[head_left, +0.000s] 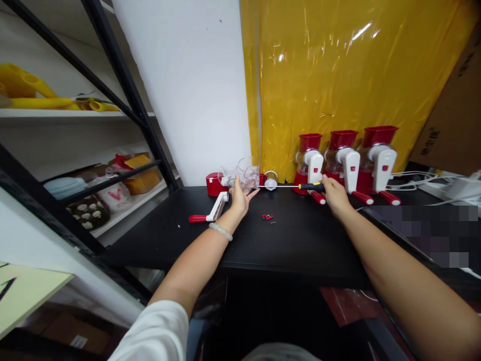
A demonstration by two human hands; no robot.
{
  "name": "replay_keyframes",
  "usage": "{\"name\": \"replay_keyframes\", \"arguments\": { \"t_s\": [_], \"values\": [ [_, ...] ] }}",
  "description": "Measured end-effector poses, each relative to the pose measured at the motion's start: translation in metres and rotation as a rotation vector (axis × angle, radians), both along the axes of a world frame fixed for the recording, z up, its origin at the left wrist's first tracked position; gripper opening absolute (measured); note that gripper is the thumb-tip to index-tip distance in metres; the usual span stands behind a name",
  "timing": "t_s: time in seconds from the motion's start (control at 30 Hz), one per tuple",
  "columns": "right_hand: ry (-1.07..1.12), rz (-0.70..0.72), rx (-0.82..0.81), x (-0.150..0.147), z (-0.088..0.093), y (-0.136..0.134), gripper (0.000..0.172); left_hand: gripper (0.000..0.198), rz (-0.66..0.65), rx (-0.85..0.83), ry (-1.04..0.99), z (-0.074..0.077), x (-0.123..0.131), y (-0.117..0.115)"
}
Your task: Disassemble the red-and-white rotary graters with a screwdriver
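Holding a clear housing (250, 175) in my left hand (239, 198) and a screwdriver (312, 187) in my right hand (334, 194), above the black worktop (300, 235).

Leftmost, a crank handle (220, 205) lies with its red end pointing left and its white arm slanting up toward a red part (215, 185). Just beside that part, my left hand grasps the clear housing, some fingers extended. Farther right stands a round white-rimmed part (270, 179); nearer me lie a small red piece (267, 217) and a thin sliver (273, 222). The screwdriver is held level, pointing left at the housing; I cannot tell whether its tip touches. My right hand is clenched on its black-and-yellow end. Behind and to the right, three red-and-white grinders (350, 165) stand upright in a row.
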State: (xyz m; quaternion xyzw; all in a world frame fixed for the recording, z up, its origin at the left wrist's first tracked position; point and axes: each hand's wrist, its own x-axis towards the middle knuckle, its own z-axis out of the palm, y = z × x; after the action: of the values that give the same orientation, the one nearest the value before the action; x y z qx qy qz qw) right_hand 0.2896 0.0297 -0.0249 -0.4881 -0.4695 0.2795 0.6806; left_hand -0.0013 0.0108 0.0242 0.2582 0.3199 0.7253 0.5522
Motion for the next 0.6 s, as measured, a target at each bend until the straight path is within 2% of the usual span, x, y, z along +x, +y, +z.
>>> {"name": "replay_keyframes", "arguments": {
  "t_s": [0.13, 0.23, 0.3, 0.43, 0.5, 0.6],
  "values": [
    [0.263, 0.111, 0.009, -0.0060, 0.0057, -0.0027, 0.037, 0.056, -0.001, 0.002, -0.007, -0.0006, 0.0009, -0.0002],
    [0.365, 0.178, 0.057, -0.0071, 0.0091, -0.0049, 0.036, 0.055, -0.005, -0.003, -0.008, -0.0008, 0.0018, -0.0007],
    [0.320, 0.135, 0.046, -0.0057, 0.0088, -0.0055, 0.038, 0.054, -0.008, -0.009, -0.009, -0.0006, 0.0018, -0.0009],
    [0.074, -0.029, -0.038, -0.0038, 0.0057, -0.0055, 0.049, 0.054, -0.008, -0.014, -0.013, 0.0003, 0.0005, -0.0007],
    [0.065, -0.023, -0.033, -0.0056, 0.0061, -0.0061, 0.044, 0.055, -0.007, -0.008, -0.017, 0.0007, 0.0001, -0.0008],
    [0.239, 0.082, 0.005, -0.0099, 0.0098, -0.0077, 0.036, 0.056, -0.006, -0.012, -0.029, 0.0007, 0.0008, -0.0012]
  ]
}}
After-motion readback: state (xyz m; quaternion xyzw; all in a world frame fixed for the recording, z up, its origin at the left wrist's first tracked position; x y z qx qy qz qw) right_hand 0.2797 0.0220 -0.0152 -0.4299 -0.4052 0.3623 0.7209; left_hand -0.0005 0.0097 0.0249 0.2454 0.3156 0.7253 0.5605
